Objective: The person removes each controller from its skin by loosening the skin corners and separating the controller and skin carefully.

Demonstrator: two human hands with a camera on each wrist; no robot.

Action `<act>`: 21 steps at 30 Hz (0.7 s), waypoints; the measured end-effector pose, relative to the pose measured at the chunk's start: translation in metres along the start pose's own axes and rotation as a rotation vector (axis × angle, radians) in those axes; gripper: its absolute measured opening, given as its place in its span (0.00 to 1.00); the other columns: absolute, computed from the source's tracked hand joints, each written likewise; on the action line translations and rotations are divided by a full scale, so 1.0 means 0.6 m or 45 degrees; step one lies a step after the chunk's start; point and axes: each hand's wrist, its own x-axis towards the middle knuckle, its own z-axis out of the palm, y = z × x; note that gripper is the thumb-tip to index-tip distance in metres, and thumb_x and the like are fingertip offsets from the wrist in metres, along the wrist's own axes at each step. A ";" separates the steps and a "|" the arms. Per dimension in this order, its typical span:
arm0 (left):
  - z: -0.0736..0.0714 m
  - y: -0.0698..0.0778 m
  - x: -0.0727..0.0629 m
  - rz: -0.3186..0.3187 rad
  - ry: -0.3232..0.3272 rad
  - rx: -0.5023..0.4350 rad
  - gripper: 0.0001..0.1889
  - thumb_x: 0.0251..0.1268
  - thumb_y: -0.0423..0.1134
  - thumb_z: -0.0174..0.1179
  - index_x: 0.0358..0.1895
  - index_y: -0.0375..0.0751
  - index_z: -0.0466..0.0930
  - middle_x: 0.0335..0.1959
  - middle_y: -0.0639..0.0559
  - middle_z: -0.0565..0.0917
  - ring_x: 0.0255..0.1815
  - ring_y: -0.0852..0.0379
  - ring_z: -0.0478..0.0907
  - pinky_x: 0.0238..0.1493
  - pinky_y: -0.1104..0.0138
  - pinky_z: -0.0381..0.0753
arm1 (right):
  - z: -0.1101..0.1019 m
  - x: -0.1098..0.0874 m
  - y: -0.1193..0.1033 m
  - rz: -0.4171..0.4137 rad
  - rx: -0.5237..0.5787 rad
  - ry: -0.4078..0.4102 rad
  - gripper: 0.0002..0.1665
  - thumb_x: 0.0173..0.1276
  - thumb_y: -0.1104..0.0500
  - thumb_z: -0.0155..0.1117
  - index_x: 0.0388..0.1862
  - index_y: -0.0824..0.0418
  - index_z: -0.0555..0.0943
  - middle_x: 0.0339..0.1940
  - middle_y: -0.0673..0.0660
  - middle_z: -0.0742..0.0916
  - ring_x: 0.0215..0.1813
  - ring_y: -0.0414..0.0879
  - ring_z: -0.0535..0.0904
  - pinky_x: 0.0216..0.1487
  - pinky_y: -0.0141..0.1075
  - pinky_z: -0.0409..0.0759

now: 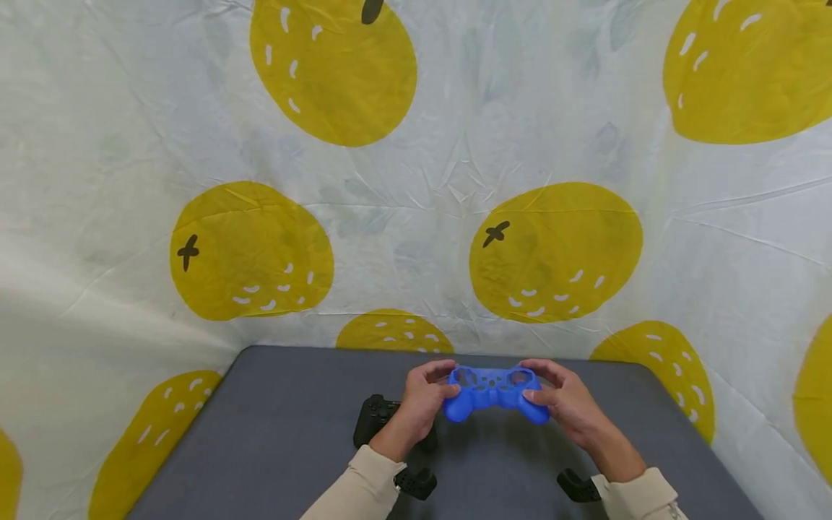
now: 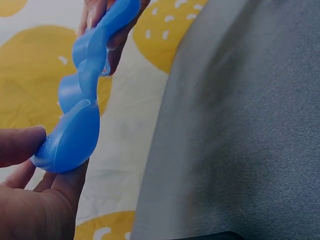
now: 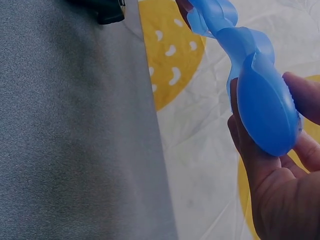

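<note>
A blue silicone controller cover [image 1: 492, 393], with open cut-outs in its face, is held up above the grey table. My left hand [image 1: 424, 396] pinches its left grip, thumb on the face and fingers behind. On the other side my right hand [image 1: 572, 404] pinches the right grip the same way. Both wrist views show the cover [image 2: 80, 131] edge-on, its rounded grip end between thumb and fingers. A black game controller [image 1: 375, 417] lies on the table, partly hidden behind my left hand and wrist.
The dark grey table [image 1: 292, 426] reaches back to a white cloth [image 1: 416, 253] printed with large yellow fruit, which hangs behind and at both sides. Black wrist-worn devices [image 1: 416, 482] jut out below both sleeves.
</note>
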 end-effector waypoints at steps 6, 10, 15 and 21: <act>0.001 -0.005 0.000 0.008 0.014 0.003 0.23 0.61 0.20 0.66 0.61 0.28 0.82 0.61 0.33 0.84 0.64 0.36 0.83 0.65 0.48 0.82 | 0.000 0.001 0.006 0.014 0.002 0.019 0.32 0.74 0.69 0.64 0.75 0.68 0.68 0.79 0.70 0.66 0.50 0.44 0.82 0.48 0.34 0.87; 0.004 -0.008 0.001 0.000 0.017 0.010 0.23 0.61 0.20 0.66 0.62 0.28 0.82 0.62 0.34 0.84 0.64 0.37 0.83 0.66 0.47 0.82 | -0.003 0.002 0.009 0.021 -0.001 0.023 0.32 0.74 0.69 0.64 0.75 0.68 0.68 0.80 0.71 0.65 0.50 0.45 0.81 0.48 0.34 0.87; 0.005 -0.012 0.002 -0.003 0.006 0.009 0.23 0.61 0.20 0.66 0.62 0.28 0.82 0.62 0.33 0.84 0.64 0.37 0.83 0.65 0.48 0.83 | -0.004 0.001 0.012 0.023 0.006 0.021 0.32 0.74 0.69 0.64 0.75 0.68 0.68 0.79 0.71 0.66 0.49 0.44 0.82 0.47 0.35 0.87; 0.006 -0.018 0.001 -0.007 0.006 0.019 0.23 0.60 0.19 0.66 0.61 0.28 0.82 0.62 0.33 0.84 0.65 0.34 0.82 0.65 0.48 0.82 | -0.006 0.000 0.017 0.033 0.007 0.020 0.33 0.74 0.69 0.63 0.76 0.68 0.67 0.80 0.72 0.65 0.49 0.44 0.83 0.48 0.34 0.88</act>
